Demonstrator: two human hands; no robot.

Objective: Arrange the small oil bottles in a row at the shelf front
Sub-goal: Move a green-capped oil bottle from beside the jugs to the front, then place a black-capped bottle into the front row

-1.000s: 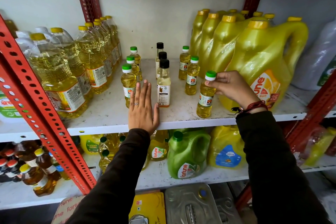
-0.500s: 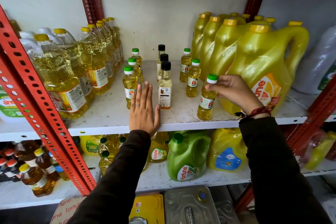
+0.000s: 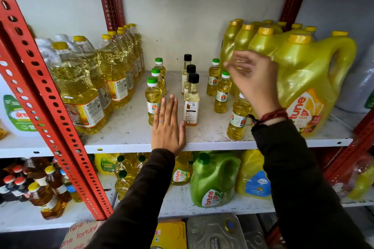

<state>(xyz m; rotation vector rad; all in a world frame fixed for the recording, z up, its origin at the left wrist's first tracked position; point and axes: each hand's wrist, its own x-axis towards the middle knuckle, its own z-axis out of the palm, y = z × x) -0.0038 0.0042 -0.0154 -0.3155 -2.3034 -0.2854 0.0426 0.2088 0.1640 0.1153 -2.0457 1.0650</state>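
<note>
Small oil bottles stand in three columns on the white shelf (image 3: 125,129). Green-capped ones are on the left, the front one (image 3: 153,101) by my fingertips. Black-capped ones are in the middle, the front one (image 3: 191,103) beside my little finger. The right green-capped column runs from the back bottle (image 3: 213,79) to the front bottle (image 3: 236,121) near the shelf edge. My left hand (image 3: 168,127) lies flat on the shelf between the first two columns, holding nothing. My right hand (image 3: 253,81) hovers, blurred, above the front right bottle with fingers apart and empty.
Large clear oil bottles (image 3: 81,91) fill the shelf's left side. Big yellow jugs (image 3: 303,79) crowd the right side, just behind my right hand. A red slotted upright (image 3: 50,97) crosses the left foreground. The lower shelf holds a green jug (image 3: 212,180) and more bottles.
My right hand has let go of the front right bottle's cap and lifted up and back. That bottle stays standing near the shelf edge. The left hand has not moved.
</note>
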